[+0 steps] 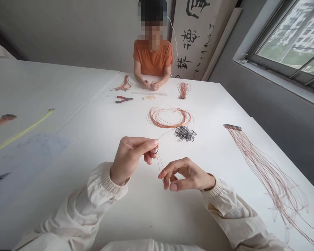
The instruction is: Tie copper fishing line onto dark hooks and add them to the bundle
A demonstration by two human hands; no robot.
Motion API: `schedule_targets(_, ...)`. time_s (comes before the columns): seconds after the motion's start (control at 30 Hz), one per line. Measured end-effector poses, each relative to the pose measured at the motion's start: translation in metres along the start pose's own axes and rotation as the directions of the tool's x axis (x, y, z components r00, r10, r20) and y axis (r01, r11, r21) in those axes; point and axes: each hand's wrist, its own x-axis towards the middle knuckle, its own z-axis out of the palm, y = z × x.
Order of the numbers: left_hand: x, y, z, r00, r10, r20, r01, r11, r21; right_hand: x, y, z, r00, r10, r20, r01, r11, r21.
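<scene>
The left hand (131, 160) pinches a thin copper wire (159, 164) in its fingertips, the strands hanging down just beside the right hand (188, 174), whose fingers (167, 170) curl narrowly, holding nothing. The wire's long end rises toward the copper coil (153, 119) mid-frame.

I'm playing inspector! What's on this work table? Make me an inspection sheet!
surface: white table, made of joined sections.
job's things: left hand pinches thin copper wire, which runs toward a copper wire coil; dark wire loops lie beside the coil.
clutter: red-handled pliers, ruler, long wire bundle.
grippers: nothing seen; bare hands only. Right hand is open, close to the wire.
cables: white cord beside the co-worker.
surroundings: co-worker, calligraphy scroll, window.
</scene>
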Motion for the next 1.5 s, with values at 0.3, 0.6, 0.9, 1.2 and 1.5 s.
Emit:
schedule_targets(0.3, 0.003, -0.001, -0.003, 0.998, 0.053, -0.041, -0.052, 0.998, 0.023, -0.004, 0.003, 0.001, 0.999, 0.033, -0.031, -0.035, 0.996, -0.079)
schedule_targets(0.6, 0.001, 0.000, 0.003, 0.998, 0.060, -0.034, -0.057, 0.994, 0.092, 0.006, -0.010, 0.011, 0.952, -0.046, -0.304, 0.018, 0.995, -0.094)
schedule_targets(0.9, 0.002, 0.001, 0.002, 0.998, 0.055, -0.023, -0.054, 0.997, 0.061, 0.008, 0.010, 0.012, 0.927, 0.120, -0.356, -0.158, 0.984, -0.078)
schedule_targets(1.2, -0.002, 0.000, 0.005, 1.000, 0.027, 0.006, -0.027, 0.992, 0.125, -0.001, -0.016, 0.005, 0.872, -0.186, -0.454, 0.009, 0.931, -0.364)
schedule_targets(1.5, -0.004, -0.005, 0.006, 0.979, -0.089, 0.183, 0.055, 0.982, 0.180, 0.012, -0.038, -0.002, 0.838, -0.403, -0.368, 0.087, 0.764, -0.639)
